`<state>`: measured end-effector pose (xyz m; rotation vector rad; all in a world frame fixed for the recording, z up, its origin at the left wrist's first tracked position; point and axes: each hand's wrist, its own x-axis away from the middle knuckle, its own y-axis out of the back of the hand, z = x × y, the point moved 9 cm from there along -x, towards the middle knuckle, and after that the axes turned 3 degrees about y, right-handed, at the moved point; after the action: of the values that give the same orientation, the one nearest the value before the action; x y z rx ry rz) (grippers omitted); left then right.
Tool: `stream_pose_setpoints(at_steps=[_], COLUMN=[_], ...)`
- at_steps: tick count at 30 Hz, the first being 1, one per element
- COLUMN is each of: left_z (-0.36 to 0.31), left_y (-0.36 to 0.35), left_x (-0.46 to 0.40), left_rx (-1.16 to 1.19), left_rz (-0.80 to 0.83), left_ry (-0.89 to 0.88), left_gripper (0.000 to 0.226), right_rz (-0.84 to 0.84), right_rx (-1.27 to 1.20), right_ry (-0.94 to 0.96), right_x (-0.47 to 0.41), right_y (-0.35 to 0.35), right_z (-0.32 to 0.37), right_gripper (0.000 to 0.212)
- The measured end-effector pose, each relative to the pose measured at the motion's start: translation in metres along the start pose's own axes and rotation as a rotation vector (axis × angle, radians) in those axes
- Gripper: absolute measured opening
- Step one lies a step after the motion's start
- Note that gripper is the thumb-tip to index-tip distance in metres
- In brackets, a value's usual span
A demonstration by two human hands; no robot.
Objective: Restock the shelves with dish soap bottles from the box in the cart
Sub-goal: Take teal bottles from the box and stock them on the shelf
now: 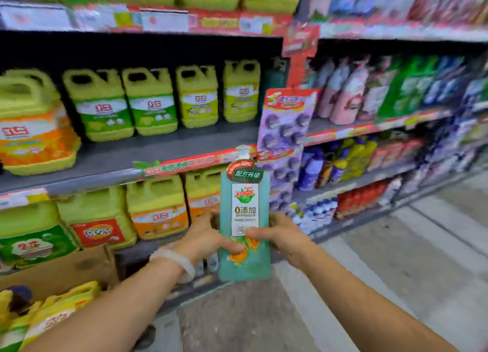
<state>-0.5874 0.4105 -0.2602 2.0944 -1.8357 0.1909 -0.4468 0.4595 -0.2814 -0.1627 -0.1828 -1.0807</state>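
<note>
A teal dish soap bottle (244, 264) with a white pump top and a white label stands upright in front of me, held between both hands. My left hand (208, 235) grips its left side, thumb across the front near the orange picture. My right hand (284, 235) grips the right side, fingers curled round it. The bottle hangs in the air before the middle shelf (148, 153), whose front right part is bare. A cardboard box (66, 269) sits at the lower left with yellow soap jugs (56, 312) in it.
Yellow-green jugs (153, 106) line the back of the middle shelf and fill the shelves above and below. A purple hanging display strip (286, 140) sits at the shelf's right end. Mixed bottles fill the shelving (396, 95) to the right. Grey aisle floor (369, 285) lies below.
</note>
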Motion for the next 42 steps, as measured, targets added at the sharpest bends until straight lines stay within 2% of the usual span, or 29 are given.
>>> stream_pose_setpoints(at_steps=[2, 5, 12, 14, 17, 19, 21, 25, 29, 31, 35, 38, 42], left_z=[-0.028, -0.065, -0.118, -0.128, -0.143, -0.154, -0.172, -0.230, -0.272, -0.280, -0.293, -0.294, -0.291], left_y=[-0.056, -0.128, -0.253, -0.279, -0.310, -0.324, -0.333, -0.339, -0.332, -0.326, -0.311, -0.299, -0.284], left_x=[-0.005, -0.014, -0.057, -0.077, -0.115, -0.149, -0.188, -0.259, -0.320, -0.345, -0.385, -0.415, -0.455], left_rx=[-0.028, -0.077, -0.196, -0.208, -0.194, -0.176, -0.149, -0.133, -0.141, -0.130, -0.087, -0.074, -0.029], left_rz=[0.089, 0.190, 0.378, 0.379, 0.379, 0.362, 0.339, 0.301, 0.183, 0.126, 0.010, -0.075, -0.180], left_ry=[-0.052, -0.130, -0.223, -0.248, -0.278, -0.288, -0.288, -0.336, -0.389, -0.396, -0.393, -0.371, -0.342], left_gripper=[0.055, 0.050, 0.091, 0.081, 0.079, 0.085, 0.082, 0.076, 0.076, 0.086, 0.091, 0.082, 0.084], right_rz=[-0.079, -0.203, -0.403, -0.421, -0.445, -0.454, -0.436, -0.373, -0.362, -0.341, -0.254, -0.195, -0.082], right_rx=[-0.016, -0.012, -0.037, -0.030, -0.039, -0.022, -0.012, 0.033, 0.053, 0.059, 0.091, 0.132, 0.206], right_ry=[0.030, 0.078, 0.162, 0.167, 0.148, 0.146, 0.154, 0.179, 0.205, 0.207, 0.242, 0.275, 0.311], right_x=[0.024, 0.054, 0.090, 0.085, 0.058, 0.027, -0.009, -0.089, -0.161, -0.193, -0.253, -0.294, -0.345], right_y=[0.054, 0.126, 0.258, 0.289, 0.333, 0.361, 0.386, 0.429, 0.465, 0.473, 0.478, 0.476, 0.469], right_z=[0.011, 0.026, 0.049, 0.051, 0.052, 0.057, 0.071, 0.118, 0.153, 0.162, 0.181, 0.192, 0.203], right_gripper=[0.036, 0.050, 0.039, 0.036, 0.055, 0.064, 0.077, 0.066, 0.073, 0.068, 0.079, 0.070, 0.075])
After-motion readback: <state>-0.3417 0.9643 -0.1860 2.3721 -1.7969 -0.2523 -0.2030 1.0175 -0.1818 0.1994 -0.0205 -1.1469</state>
